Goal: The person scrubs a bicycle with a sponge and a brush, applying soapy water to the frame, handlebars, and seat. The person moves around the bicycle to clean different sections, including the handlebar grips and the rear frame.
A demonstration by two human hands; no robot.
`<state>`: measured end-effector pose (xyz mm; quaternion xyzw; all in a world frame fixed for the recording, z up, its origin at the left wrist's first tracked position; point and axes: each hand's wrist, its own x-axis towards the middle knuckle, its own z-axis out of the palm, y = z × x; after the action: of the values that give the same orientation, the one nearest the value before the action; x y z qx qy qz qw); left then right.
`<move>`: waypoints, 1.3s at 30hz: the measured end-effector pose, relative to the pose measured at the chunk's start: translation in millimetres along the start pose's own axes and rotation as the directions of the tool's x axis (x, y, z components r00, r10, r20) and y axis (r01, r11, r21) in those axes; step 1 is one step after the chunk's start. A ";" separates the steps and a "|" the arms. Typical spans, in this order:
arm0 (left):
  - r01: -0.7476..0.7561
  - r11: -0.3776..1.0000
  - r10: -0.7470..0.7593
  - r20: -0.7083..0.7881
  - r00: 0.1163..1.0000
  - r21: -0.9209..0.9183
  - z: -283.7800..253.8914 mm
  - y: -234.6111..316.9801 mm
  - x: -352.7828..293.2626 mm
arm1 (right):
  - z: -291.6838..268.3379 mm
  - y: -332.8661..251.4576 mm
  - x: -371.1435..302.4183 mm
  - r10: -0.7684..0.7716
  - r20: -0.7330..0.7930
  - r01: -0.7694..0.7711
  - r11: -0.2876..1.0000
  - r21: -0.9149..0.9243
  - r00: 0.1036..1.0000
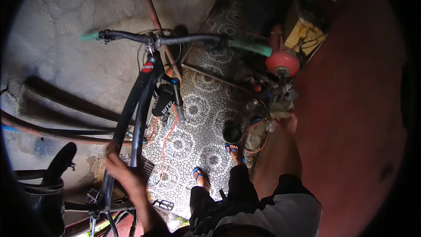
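Note:
A black bicycle frame (pixel 127 120) stands at the left, its handlebar (pixel 193 38) with green grips crossing above. My left hand (pixel 123 169) is wrapped round a tube low on the frame, somewhat blurred. My right hand (pixel 287 123) reaches to the cluttered ledge by the red wall. It is beside a pale tan block (pixel 280 110), and a small whitish, see-through thing (pixel 271 126) shows at its fingers. Blur and shadow hide whether those fingers grip it. A red rounded machine (pixel 282 61) is just beyond, close to the right grip.
A black bowl-like container (pixel 232 134) stands on the patterned tile floor (pixel 188 127) by my feet. An orange hose (pixel 165 149) snakes over the tiles. A wooden box (pixel 302 33) sits at the far right. The bicycle saddle (pixel 61 162) juts out at lower left.

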<state>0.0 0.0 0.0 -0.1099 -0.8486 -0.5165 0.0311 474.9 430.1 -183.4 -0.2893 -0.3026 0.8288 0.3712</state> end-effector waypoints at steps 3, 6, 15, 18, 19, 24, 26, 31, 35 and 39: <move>-0.335 0.885 0.460 0.496 0.737 -0.323 66.3 81.4 -60.0 | 33.1 -40.0 27.6 -0.193 -0.066 0.198 0.977 0.073 0.979; 0.585 0.652 0.276 0.870 0.409 -0.482 187.7 170.0 -94.4 | 63.9 -77.0 62.9 -0.123 0.039 0.108 0.955 0.278 0.992; 0.846 -0.064 -0.046 0.848 0.528 -0.530 333.2 295.6 -74.4 | 143.1 -125.6 161.6 0.022 0.243 -0.072 0.978 0.197 0.970; 0.842 0.027 -0.181 0.826 0.534 -0.538 326.0 294.3 -77.5 | 155.3 -120.5 185.4 0.158 0.255 -0.203 0.966 0.159 0.954; 0.844 0.012 -0.157 0.833 0.530 -0.535 312.5 289.8 -80.1 | 158.7 -118.0 192.3 0.260 0.179 -0.289 0.943 0.163 0.949; 0.875 0.076 -0.079 0.872 0.483 -0.477 199.5 258.4 -83.4 | 193.2 -100.7 208.7 0.355 0.345 -0.305 0.933 -0.193 0.869; 0.804 0.165 -0.138 0.794 0.592 -0.571 137.6 241.7 -85.4 | 225.3 -91.5 199.9 0.301 0.197 -0.242 0.930 -0.277 0.933; 0.581 0.290 -0.267 0.519 0.812 -0.760 -4.6 220.8 -50.8 | 361.5 -75.1 125.2 0.100 0.470 0.278 0.692 -0.666 0.877; 0.553 0.331 -0.137 0.540 0.830 -0.765 -31.3 210.6 -23.8 | 481.1 -49.0 22.6 -0.125 0.892 0.613 0.767 -0.190 0.434; 0.402 0.290 -0.321 0.307 0.896 -0.869 -25.5 198.2 -30.6 | 546.9 -19.2 -51.0 -0.173 0.977 0.902 0.389 0.186 -0.127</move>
<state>71.6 60.4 179.1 0.0669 -0.4218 -0.8855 -0.1832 126.6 243.3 198.4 0.3475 -0.7850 0.3930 0.3296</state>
